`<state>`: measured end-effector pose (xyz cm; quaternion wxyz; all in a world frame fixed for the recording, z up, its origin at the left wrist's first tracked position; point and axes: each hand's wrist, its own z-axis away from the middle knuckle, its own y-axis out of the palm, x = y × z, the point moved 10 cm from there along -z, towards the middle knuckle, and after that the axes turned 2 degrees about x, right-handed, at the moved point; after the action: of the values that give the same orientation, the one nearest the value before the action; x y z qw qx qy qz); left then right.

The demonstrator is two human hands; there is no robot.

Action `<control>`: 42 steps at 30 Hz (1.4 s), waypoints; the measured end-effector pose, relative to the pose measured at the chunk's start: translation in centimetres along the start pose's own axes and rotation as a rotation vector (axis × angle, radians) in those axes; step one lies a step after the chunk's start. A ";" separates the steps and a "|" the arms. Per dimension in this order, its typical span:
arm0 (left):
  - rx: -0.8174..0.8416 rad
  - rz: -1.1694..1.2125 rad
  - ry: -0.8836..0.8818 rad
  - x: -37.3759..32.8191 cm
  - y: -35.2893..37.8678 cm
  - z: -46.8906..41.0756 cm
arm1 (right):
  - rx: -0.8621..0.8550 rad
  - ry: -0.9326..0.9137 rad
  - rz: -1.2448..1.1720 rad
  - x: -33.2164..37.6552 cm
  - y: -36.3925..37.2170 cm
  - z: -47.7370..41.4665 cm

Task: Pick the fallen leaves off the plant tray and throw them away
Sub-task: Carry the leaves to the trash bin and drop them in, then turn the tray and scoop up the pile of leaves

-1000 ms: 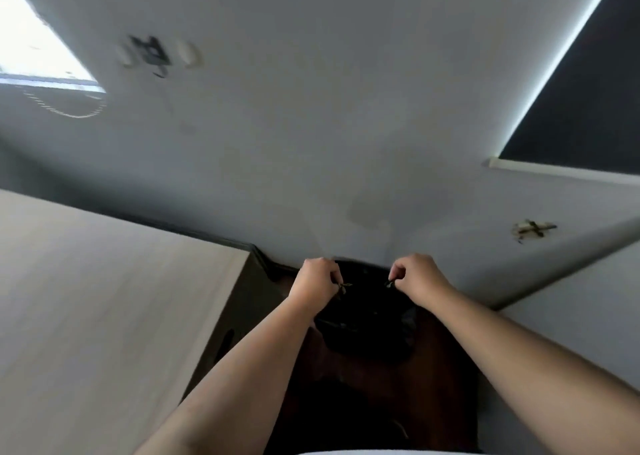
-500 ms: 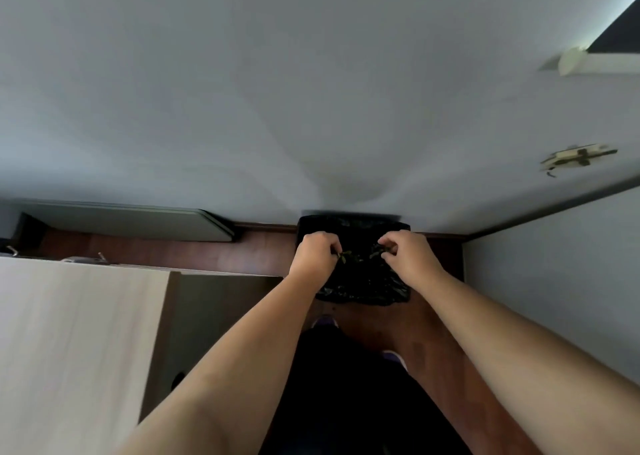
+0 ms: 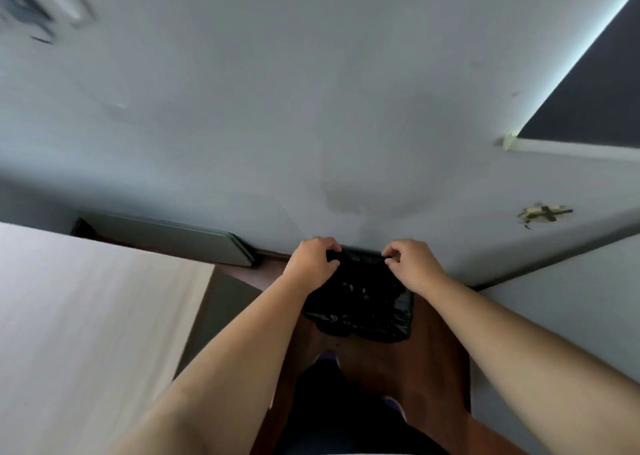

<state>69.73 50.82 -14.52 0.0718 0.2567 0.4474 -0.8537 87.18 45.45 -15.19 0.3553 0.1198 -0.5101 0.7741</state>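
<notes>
A bin lined with a black plastic bag point(image 3: 367, 319) stands on the floor against the wall, right in front of me. Both hands hover over its far rim. My left hand point(image 3: 313, 262) has its thumb and curled fingers spread, with nothing between them. My right hand point(image 3: 410, 264) also shows a small gap between thumb and forefinger and holds nothing I can see. A few small pale bits point(image 3: 353, 287) lie inside the bag below the hands. The plant tray is out of view.
A light wooden tabletop point(image 3: 86, 316) fills the left side, its edge close to my left arm. A flat grey panel point(image 3: 166, 238) leans at the wall's foot. The white wall point(image 3: 561, 316) closes the right. My legs and shoes point(image 3: 327, 356) stand on the brown floor.
Both hands pinched small green leaves over the bin before; now the fingers have parted and no leaves show in them. The view has tilted between frames.
</notes>
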 end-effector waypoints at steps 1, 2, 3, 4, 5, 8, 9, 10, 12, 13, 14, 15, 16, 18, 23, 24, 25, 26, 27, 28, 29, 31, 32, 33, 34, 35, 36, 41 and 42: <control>-0.040 0.003 -0.006 0.0 -1.4 1.2 | -0.001 -0.041 0.016 1.7 -0.6 0.3; -0.083 0.006 -0.015 0.0 -2.9 2.7 | 0.002 -0.081 0.029 3.5 -1.1 0.8; -0.133 0.009 -0.027 0.4 -4.4 4.4 | 0.005 -0.125 0.043 5.6 -1.4 1.3; -0.185 0.013 -0.036 0.9 -5.9 6.1 | 0.004 -0.170 0.051 7.8 -1.5 1.8; -0.225 0.010 -0.050 1.5 -7.1 7.8 | 0.004 -0.208 0.061 9.8 -1.6 2.3; -0.373 0.007 -0.139 5.1 -11.1 14.8 | 0.041 -0.375 0.102 17.7 0.0 5.5; -0.423 0.015 -0.176 6.8 -12.3 17.4 | 0.061 -0.438 0.122 20.5 1.0 6.8; -0.461 0.022 -0.213 8.2 -13.3 19.7 | 0.081 -0.489 0.143 22.9 2.0 8.1; -0.559 0.070 -0.325 12.3 -15.2 25.9 | 0.134 -0.623 0.189 28.5 5.0 11.6; -0.609 0.105 -0.386 14.5 -15.8 29.3 | 0.163 -0.691 0.214 31.1 6.7 13.6; -0.650 0.127 -0.434 16.2 -16.1 32.0 | 0.188 -0.741 0.235 33.1 8.2 15.1; -0.680 0.147 -0.489 18.1 -16.2 34.9 | 0.213 -0.793 0.261 34.9 10.0 16.9; -0.715 0.164 -0.553 20.3 -16.0 38.5 | 0.250 -0.845 0.282 37.0 12.1 19.1; -0.760 0.199 -0.670 24.0 -14.9 44.9 | 0.331 -0.928 0.300 40.0 16.5 23.2; -0.830 0.256 -0.903 32.2 -10.3 59.2 | 0.497 -1.112 0.379 45.6 28.2 33.4; -0.839 0.267 -0.939 33.7 -9.4 61.8 | 0.523 -1.146 0.396 46.5 30.4 35.4; -0.841 0.272 -0.967 35.0 -8.6 63.7 | 0.543 -1.173 0.412 47.2 32.2 37.0; -0.840 0.271 -0.993 36.7 -7.8 65.8 | 0.562 -1.194 0.431 47.9 34.2 38.8; -0.829 0.274 -1.018 38.3 -7.1 67.7 | 0.577 -1.209 0.449 48.5 36.2 40.3; -0.815 0.284 -1.038 39.9 -6.5 69.3 | 0.589 -1.222 0.469 49.1 38.2 41.7; -0.802 0.289 -1.053 41.4 -6.1 70.9 | 0.600 -1.234 0.493 49.7 40.1 42.9; -0.783 0.294 -1.063 44.0 -5.5 73.4 | 0.623 -1.265 0.546 50.4 43.4 44.9; -0.771 0.299 -1.063 45.3 -5.3 74.5 | 0.636 -1.280 0.567 50.8 45.0 45.7; -0.754 0.302 -1.060 46.5 -5.1 75.3 | 0.650 -1.291 0.587 51.2 46.5 46.4; -0.729 0.297 -1.053 47.6 -4.9 75.9 | 0.667 -1.299 0.617 51.3 48.0 47.0; -0.692 0.284 -1.047 48.3 -4.7 76.1 | 0.685 -1.306 0.659 51.2 49.1 47.4; -0.643 0.271 -1.044 49.2 -4.4 76.1 | 0.707 -1.312 0.714 51.0 50.3 47.8; -0.505 0.208 -1.025 51.8 -3.4 75.1 | 0.776 -1.276 0.944 50.0 53.6 46.3; -0.515 0.190 -1.004 51.7 -3.5 74.5 | 0.758 -1.261 0.955 50.6 53.4 45.4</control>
<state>-3.77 -1.20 -3.08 0.4124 -0.1671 0.5269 -0.7241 6.87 15.19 -4.65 -0.4185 0.4091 -0.3156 0.7469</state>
